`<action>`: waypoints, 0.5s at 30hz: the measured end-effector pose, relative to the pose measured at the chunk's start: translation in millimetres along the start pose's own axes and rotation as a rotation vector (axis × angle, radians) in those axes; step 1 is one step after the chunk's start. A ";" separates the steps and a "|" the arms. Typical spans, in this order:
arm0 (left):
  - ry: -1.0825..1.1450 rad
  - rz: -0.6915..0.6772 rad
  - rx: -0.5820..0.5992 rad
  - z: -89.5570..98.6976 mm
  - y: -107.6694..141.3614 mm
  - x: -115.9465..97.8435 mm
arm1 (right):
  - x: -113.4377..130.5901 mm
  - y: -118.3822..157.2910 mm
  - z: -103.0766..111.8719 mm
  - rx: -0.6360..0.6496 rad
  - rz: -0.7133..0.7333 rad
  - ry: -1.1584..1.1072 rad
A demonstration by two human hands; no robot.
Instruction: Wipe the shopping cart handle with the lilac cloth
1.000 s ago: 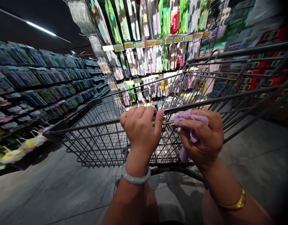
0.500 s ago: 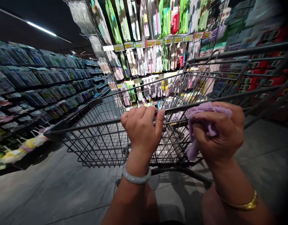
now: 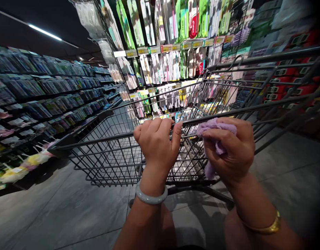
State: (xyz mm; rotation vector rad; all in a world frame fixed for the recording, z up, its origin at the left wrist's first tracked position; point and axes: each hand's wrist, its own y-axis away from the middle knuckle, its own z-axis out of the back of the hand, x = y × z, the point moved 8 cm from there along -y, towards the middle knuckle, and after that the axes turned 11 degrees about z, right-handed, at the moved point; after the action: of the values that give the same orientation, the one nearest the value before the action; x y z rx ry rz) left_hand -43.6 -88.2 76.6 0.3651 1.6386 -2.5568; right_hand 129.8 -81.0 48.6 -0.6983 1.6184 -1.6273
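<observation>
A dark wire shopping cart [image 3: 108, 163] stands side-on before me. My left hand [image 3: 158, 142], with a pale bangle at the wrist, is wrapped over the cart's top side rail, thumb against it. My right hand [image 3: 231, 151], wearing a gold bangle, is closed around a bunched purple cloth [image 3: 214, 128]. The cloth lies against the underside and near face of the rail, just right of my left hand, and one end hangs below my fingers. The part of the cloth inside my fist is hidden.
Behind the cart rises a rack of packaged toothbrushes [image 3: 149, 66]. A long shelf of packets [image 3: 45, 86] runs down the left, with yellow and white fluffy items [image 3: 22, 170] low down. Red goods [image 3: 292, 83] sit at the right. The floor [image 3: 53, 208] is grey.
My right hand has slid left along the rail with the purple cloth, closer to my left hand. The left hand and the cart have stayed in place.
</observation>
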 end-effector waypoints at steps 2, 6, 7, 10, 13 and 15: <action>-0.004 -0.005 -0.001 -0.4 0.3 -0.4 | -5.4 1.8 4.8 -0.034 -0.002 0.035; 0.001 -0.012 -0.018 -0.6 0.4 -1.1 | -15.0 3.6 11.9 -0.072 -0.056 0.079; 0.001 -0.012 -0.021 -0.6 0.4 -1.1 | -14.8 3.2 11.3 -0.066 -0.063 0.072; 0.000 -0.013 -0.028 -0.2 0.3 -1.1 | -7.5 1.3 4.1 -0.020 -0.060 0.016; -0.003 -0.013 -0.031 0.7 0.5 -1.3 | 1.9 0.2 -2.5 0.012 -0.036 -0.018; -0.004 -0.011 -0.031 0.9 0.4 -1.3 | 5.6 0.2 -3.1 0.011 -0.002 -0.009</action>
State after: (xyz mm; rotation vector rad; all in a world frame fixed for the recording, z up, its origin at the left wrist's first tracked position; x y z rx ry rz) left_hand -42.4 -89.3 76.9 0.3500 1.6813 -2.5353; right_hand 124.0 -83.6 47.5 -0.7001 1.6020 -1.6312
